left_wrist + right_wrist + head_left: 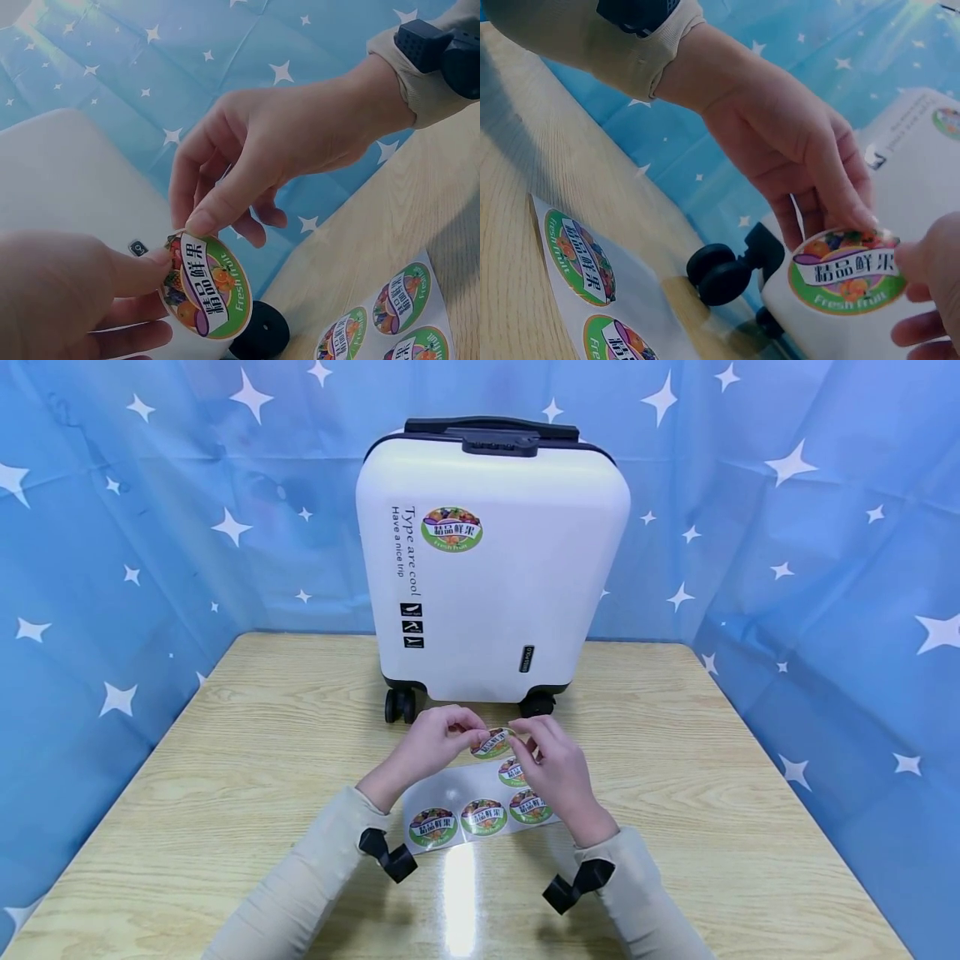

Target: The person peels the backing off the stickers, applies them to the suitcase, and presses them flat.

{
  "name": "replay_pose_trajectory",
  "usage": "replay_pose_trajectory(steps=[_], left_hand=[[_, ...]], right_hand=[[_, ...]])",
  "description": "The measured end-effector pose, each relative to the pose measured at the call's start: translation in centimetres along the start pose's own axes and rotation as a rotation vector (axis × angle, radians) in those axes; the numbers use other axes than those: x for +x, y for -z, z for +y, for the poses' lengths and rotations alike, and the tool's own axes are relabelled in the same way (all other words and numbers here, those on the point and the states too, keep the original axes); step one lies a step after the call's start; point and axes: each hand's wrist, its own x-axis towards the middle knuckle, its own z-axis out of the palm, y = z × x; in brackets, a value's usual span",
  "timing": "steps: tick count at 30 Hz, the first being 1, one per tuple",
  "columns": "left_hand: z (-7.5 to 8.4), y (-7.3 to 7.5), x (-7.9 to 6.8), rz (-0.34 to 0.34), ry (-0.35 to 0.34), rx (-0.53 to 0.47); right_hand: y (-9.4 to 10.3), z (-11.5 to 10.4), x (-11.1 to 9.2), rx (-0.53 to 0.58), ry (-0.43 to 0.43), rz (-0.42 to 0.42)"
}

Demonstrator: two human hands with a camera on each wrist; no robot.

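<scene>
An oval fruit sticker point(492, 742) with a green lower rim is held up between both hands, above the far edge of a white sticker sheet point(471, 781). My left hand point(431, 745) pinches its left end between thumb and fingers. The right hand point(557, 768) pinches the opposite end, thumb in front. In the left wrist view the sticker point(214, 289) shows its printed face, flat and uncreased. Several matching stickers point(483, 817) remain on the sheet, one partly hidden by the right hand. Behind stands a white suitcase point(510, 585), with one such sticker point(452, 530) on its upper left.
The suitcase stands upright on black wheels point(400, 704) toward the back of the wooden table point(240, 785). Its front also bears black lettering point(408, 552) and a small dark label point(527, 659). A blue star-patterned curtain point(750, 485) surrounds the table's back and sides.
</scene>
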Motion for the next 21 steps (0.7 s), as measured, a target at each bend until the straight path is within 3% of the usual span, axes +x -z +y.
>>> replay_pose_trajectory(steps=[5,13,21], left_hand=[[0.14,-0.03,-0.15,0.015,-0.036,0.048],[0.05,-0.08,-0.13,0.043,-0.037,0.059],[0.10,0.48,-0.03,0.107,-0.052,0.033]], right_hand=[[-0.11,0.00,-0.06,-0.004,0.015,0.005],[-0.06,-0.02,-0.09,0.051,-0.003,-0.012],[0.62,0.12,0.35,0.186,-0.117,-0.034]])
